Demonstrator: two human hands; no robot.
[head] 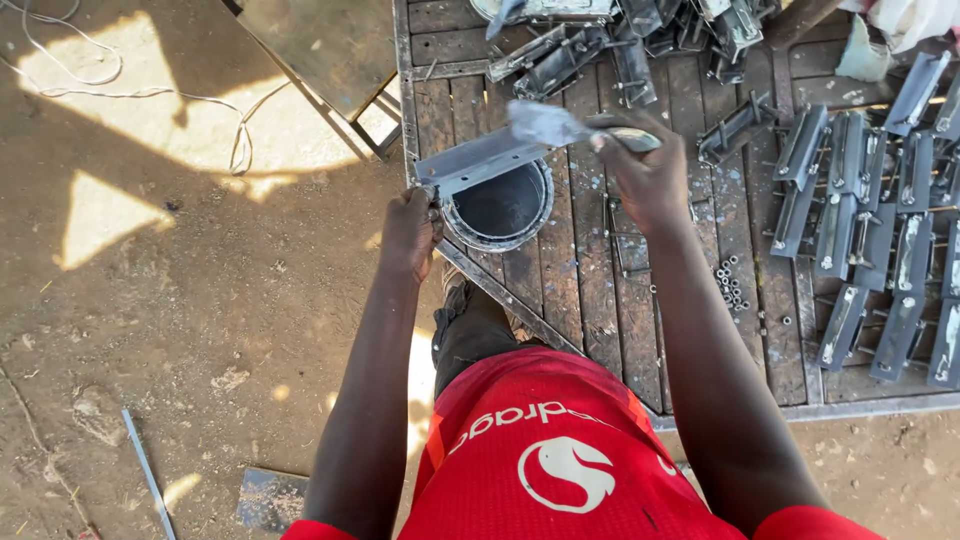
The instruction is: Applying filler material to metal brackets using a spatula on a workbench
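My left hand (410, 232) grips the near end of a grey metal angle bracket (480, 160), holding it tilted over an open round tin of dark grey paint (500, 207). My right hand (645, 170) is closed on the handle of a paintbrush (550, 124), whose grey-loaded bristles rest on the bracket's upper face. The tin sits on a wooden pallet-like table (580, 280) near its left corner.
Rows of painted grey brackets (870, 250) lie at the right of the table, with a heap of unpainted ones (620, 45) at the top. Several small nuts (732, 285) lie near the middle. Dirt ground, a white cable (150, 95) and a metal strip (148, 475) are at left.
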